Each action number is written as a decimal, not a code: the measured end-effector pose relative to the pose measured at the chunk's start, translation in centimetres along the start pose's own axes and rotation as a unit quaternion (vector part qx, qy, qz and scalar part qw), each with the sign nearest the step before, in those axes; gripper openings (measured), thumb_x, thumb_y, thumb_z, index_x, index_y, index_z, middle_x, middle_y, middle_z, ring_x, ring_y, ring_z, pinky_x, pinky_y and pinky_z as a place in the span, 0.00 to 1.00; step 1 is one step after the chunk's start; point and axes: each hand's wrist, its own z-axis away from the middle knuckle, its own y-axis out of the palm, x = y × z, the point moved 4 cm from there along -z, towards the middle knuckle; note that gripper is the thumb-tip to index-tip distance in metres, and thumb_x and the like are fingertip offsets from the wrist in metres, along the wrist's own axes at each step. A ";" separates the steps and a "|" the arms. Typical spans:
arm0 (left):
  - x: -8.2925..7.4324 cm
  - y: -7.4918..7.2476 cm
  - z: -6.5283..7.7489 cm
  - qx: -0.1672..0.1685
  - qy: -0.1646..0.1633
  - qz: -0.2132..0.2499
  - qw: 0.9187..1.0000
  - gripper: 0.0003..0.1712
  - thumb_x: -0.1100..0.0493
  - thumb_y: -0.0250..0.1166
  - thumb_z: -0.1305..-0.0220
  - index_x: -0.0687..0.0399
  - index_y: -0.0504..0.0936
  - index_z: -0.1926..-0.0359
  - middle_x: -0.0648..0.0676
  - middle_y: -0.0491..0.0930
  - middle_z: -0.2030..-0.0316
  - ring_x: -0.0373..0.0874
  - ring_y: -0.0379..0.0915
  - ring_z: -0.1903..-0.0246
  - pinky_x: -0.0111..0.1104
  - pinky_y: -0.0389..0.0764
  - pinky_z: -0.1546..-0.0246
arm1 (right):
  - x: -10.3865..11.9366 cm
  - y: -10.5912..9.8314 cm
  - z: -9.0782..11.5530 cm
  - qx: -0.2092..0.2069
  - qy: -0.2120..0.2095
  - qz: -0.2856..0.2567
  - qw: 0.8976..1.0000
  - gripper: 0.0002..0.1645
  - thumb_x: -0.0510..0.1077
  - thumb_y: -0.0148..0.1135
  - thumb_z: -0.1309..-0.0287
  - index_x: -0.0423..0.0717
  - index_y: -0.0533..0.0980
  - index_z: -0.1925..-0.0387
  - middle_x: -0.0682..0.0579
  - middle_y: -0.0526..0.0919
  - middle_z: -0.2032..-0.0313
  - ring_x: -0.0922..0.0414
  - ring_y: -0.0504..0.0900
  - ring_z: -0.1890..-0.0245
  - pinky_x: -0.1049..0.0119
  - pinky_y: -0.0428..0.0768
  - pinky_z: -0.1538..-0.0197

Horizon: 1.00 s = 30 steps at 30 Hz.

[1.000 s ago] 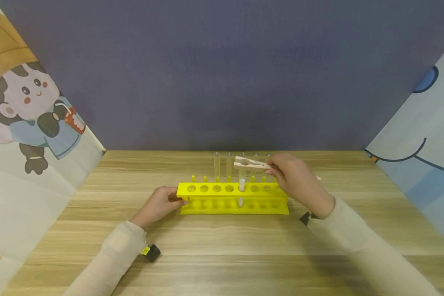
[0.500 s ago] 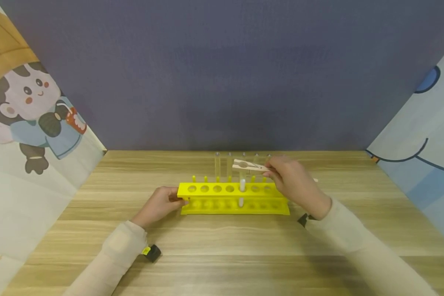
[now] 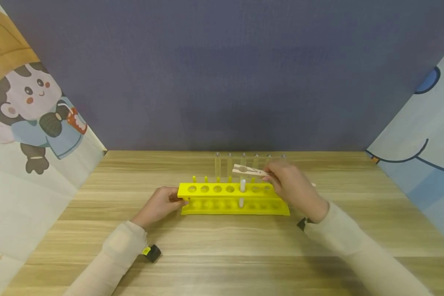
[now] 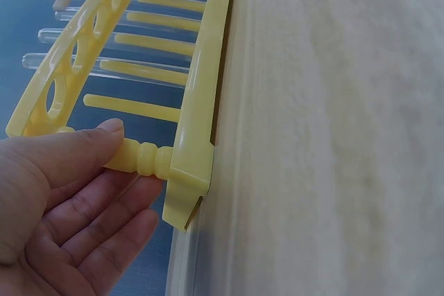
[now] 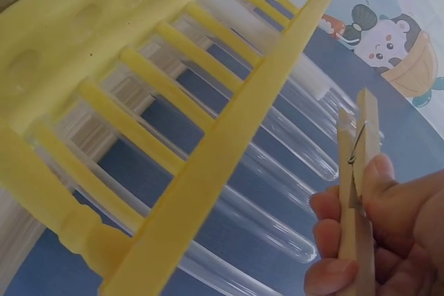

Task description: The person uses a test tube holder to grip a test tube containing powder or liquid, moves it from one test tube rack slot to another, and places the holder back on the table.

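A yellow test tube rack [image 3: 207, 193] stands upright on the table. My left hand [image 3: 162, 206] pinches the post at its left end between thumb and fingers, plain in the left wrist view. A clear test tube with white contents [image 3: 242, 186] stands in a middle hole. My right hand [image 3: 295, 187] grips a wooden test tube clamp [image 3: 248, 169] behind its spring. The clamp's front end is at that tube's clear upper part; whether it bears on the glass I cannot tell. My right hand covers the rack's right end in the head view.
Several clear test tubes [image 3: 217, 164] stand upside down on pegs along the rack's back. A dark blue panel [image 3: 222, 74] rises behind the wooden table [image 3: 222, 255]. Sheets with cartoon prints [image 3: 40, 94] flank both sides.
My right hand has moved slightly left and down, and the clamp's front end has lowered a little around the tube's top. Another clear tube has come into view. My left hand stays put.
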 end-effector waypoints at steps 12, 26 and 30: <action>-0.1 -0.1 0.1 0.002 0.004 -0.006 1.000 0.12 0.63 0.67 0.42 0.55 0.84 0.56 0.53 0.83 0.56 0.43 0.79 0.57 0.32 0.81 0.56 | -0.2 0.9 0.6 0.013 0.007 -0.002 1.000 0.05 0.36 0.66 0.47 0.41 0.76 0.71 0.53 0.77 0.75 0.60 0.71 0.76 0.65 0.76 0.71; 0.0 0.0 -0.1 0.000 0.004 -0.004 1.000 0.13 0.64 0.67 0.42 0.57 0.83 0.55 0.55 0.83 0.56 0.44 0.80 0.58 0.30 0.81 0.58 | -0.7 2.1 1.4 0.032 0.017 -0.003 0.999 0.06 0.37 0.67 0.47 0.41 0.76 0.71 0.54 0.75 0.76 0.60 0.71 0.76 0.65 0.76 0.71; -0.1 0.0 -0.1 0.001 0.000 -0.001 1.000 0.13 0.65 0.67 0.43 0.57 0.83 0.55 0.55 0.83 0.56 0.44 0.80 0.58 0.30 0.81 0.57 | -0.7 2.3 1.5 0.040 0.018 -0.005 0.999 0.05 0.37 0.66 0.47 0.41 0.76 0.71 0.55 0.74 0.77 0.61 0.70 0.76 0.66 0.75 0.72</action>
